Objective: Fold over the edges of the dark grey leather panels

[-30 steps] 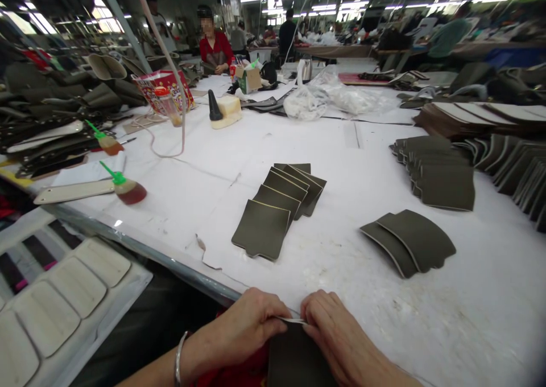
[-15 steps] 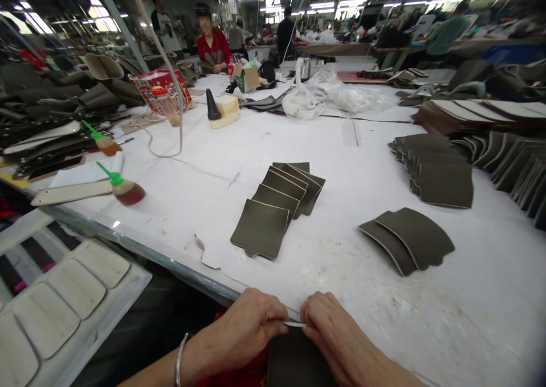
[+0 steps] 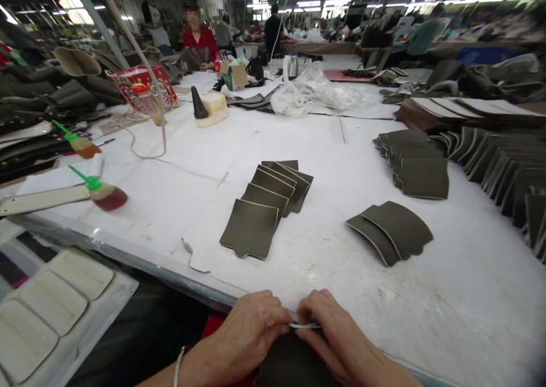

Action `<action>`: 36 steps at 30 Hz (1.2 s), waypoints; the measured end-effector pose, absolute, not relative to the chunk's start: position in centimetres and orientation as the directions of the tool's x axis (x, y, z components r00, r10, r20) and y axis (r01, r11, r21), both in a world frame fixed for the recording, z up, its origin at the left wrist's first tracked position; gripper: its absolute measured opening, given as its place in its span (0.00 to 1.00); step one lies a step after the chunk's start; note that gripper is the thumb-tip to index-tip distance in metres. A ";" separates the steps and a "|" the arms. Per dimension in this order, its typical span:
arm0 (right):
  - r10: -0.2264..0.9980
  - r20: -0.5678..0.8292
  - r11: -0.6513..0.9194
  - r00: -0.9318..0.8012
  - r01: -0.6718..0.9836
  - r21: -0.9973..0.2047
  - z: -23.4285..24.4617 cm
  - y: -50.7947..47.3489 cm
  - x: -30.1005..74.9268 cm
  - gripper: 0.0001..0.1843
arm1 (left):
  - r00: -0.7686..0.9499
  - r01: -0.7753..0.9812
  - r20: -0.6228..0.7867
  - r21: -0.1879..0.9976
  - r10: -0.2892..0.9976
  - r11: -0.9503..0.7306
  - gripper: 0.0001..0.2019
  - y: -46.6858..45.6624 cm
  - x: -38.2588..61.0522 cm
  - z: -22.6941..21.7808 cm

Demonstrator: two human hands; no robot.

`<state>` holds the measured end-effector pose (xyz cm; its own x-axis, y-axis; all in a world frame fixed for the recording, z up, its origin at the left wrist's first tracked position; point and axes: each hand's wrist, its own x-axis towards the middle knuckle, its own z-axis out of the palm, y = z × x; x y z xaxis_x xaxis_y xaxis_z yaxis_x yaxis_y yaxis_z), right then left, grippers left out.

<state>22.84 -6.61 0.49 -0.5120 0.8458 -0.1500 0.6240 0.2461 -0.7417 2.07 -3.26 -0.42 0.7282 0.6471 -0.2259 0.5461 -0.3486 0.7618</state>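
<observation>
A dark olive, pale-edged, leather-like panel (image 3: 294, 364) hangs beneath the pinching left hand (image 3: 256, 321) and right hand (image 3: 330, 327), its top rim gripped by both at the white-covered table's (image 3: 187, 190) near edge. White surface separates them from fanned olive panels (image 3: 251, 227), farther left, and two overlapping curved olive panels (image 3: 396, 227), right.

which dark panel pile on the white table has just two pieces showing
The overlapping pair ahead and to the right of the right hand. The fanned stack to the pair's left, larger pile behind and long row at far right all show more.
</observation>
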 end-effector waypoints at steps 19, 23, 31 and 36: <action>0.760 -0.218 0.422 -0.612 0.720 -0.551 1.2 -6.6 25.9 0.16 | 0.636 0.594 -0.345 0.790 0.690 -0.153 0.10 -2.9 1.7 -0.2; 0.787 -0.197 0.346 -0.585 0.683 -0.644 0.9 -6.9 26.0 0.16 | 0.649 0.600 -0.336 0.778 0.682 -0.187 0.07 -2.8 2.0 -0.2; 0.824 -0.097 0.334 -0.558 0.617 -0.712 -0.1 -6.9 25.3 0.14 | 0.742 0.584 -0.232 0.686 0.629 -0.435 0.12 -3.1 5.3 -1.2; 0.794 0.044 0.475 -0.606 0.573 -0.668 -0.6 -6.7 25.8 0.22 | 0.757 0.637 -0.342 0.573 0.556 -0.515 0.12 -3.1 4.2 -2.6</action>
